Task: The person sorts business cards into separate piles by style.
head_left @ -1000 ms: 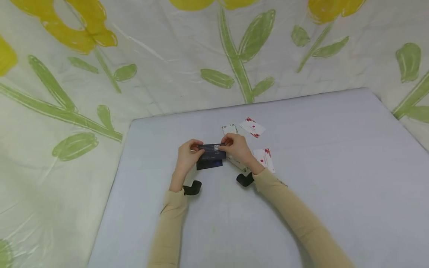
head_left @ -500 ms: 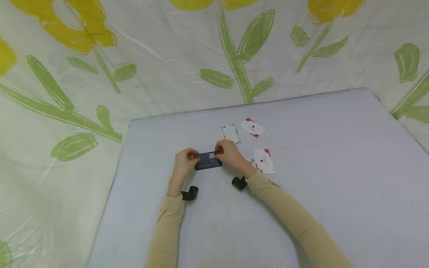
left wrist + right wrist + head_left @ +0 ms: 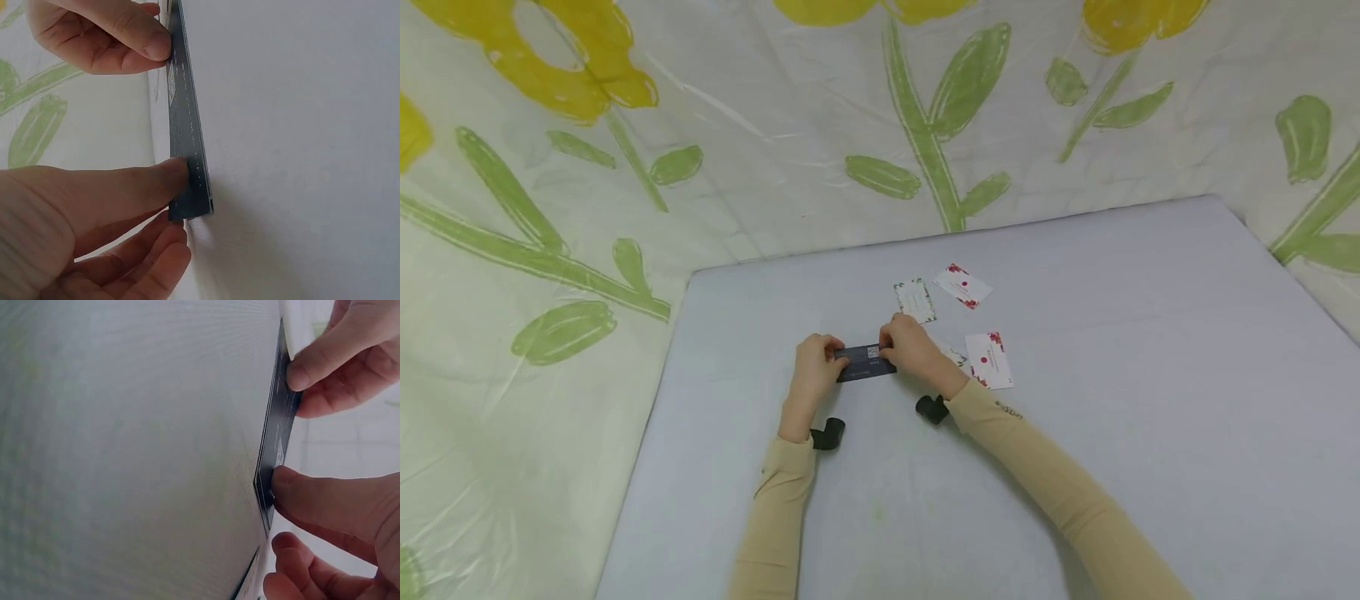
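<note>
A dark business card (image 3: 865, 367) with white print and a QR code lies low over the table, its long side across the head view. My left hand (image 3: 815, 368) pinches its left end between thumb and fingers. At the other end, my right hand (image 3: 913, 347) pinches it by the QR code. In the left wrist view the thumb (image 3: 169, 178) presses on the card's face, with the fingertips behind it. Layered edges show along the near side of the dark card (image 3: 275, 437) in the right wrist view, a second dark card flush beneath it.
Beyond my right hand lie a green-bordered white card (image 3: 915, 297) and a red-flowered card (image 3: 964, 286). Another red-flowered card (image 3: 990, 361) lies right of my right wrist, overlapping a partly hidden leafy card (image 3: 953, 353). Black wrist mounts (image 3: 829, 434) jut inward. A flower-painted sheet (image 3: 760, 183) hangs behind the table.
Both hands have come down and nearer with the held dark card, which now covers the dark card that showed below it. Over the last half second they have barely moved.
</note>
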`<state>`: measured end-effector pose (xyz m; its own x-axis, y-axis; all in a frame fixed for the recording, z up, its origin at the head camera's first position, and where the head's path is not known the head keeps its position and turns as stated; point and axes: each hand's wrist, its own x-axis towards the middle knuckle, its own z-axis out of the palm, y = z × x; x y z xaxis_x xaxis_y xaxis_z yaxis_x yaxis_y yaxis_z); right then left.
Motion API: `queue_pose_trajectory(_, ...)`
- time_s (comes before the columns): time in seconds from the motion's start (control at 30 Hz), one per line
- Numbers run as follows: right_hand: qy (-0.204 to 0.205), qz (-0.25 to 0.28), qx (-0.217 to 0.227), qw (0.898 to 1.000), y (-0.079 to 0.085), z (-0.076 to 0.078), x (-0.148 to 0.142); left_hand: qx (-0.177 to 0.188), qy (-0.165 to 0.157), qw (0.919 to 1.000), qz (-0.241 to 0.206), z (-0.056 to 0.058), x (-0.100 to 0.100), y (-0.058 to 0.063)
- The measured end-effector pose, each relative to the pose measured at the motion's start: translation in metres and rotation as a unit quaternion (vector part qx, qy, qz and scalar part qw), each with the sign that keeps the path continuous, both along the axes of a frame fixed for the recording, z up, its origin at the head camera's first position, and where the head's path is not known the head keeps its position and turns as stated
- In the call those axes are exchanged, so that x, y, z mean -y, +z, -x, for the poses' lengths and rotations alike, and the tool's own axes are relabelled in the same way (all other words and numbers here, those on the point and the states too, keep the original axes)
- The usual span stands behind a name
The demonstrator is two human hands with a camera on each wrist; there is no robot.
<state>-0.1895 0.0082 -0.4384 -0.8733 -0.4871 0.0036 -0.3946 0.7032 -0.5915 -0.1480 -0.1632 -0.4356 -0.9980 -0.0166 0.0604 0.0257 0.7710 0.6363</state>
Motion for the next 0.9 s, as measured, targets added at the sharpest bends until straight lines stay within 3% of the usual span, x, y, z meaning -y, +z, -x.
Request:
queue_pose_trajectory(0.2, 0.004, 0.003, -0.013, 1.0, 0.005, -0.003, -0.008, 0.003, -0.012, 0.9998, 0.017, 0.0, -0.003, -0.001)
queue_pose_trajectory(0.37, -0.016, 0.11, -0.014, 0.994, 0.018, -0.002, -0.03, -0.027, -0.029, 0.9988, 0.027, -0.002, -0.01, 0.004)
queue_pose_trajectory(0.43, -0.026, 0.142, -0.033, 0.989, 0.024, 0.0, -0.043, -0.047, -0.048, 0.9976, 0.02, 0.0, -0.015, 0.006)
queue_pose_trajectory(0.53, -0.046, 0.14, -0.052, 0.988, 0.03, 0.001, -0.064, -0.061, -0.101, 0.9929, 0.013, 0.006, -0.028, 0.006)
queue_pose_trajectory(0.67, -0.074, 0.066, -0.028, 0.995, 0.033, -0.005, -0.083, -0.067, -0.193, 0.9778, 0.048, 0.017, -0.049, 0.007)
queue_pose_trajectory(0.8, -0.072, -0.04, 0.003, 0.997, 0.032, -0.018, -0.09, -0.066, -0.274, 0.9526, 0.115, 0.026, -0.068, 0.007)
queue_pose_trajectory(0.9, -0.059, -0.097, 0.001, 0.994, 0.028, -0.027, -0.091, -0.071, -0.321, 0.9308, 0.16, 0.03, -0.077, 0.006)
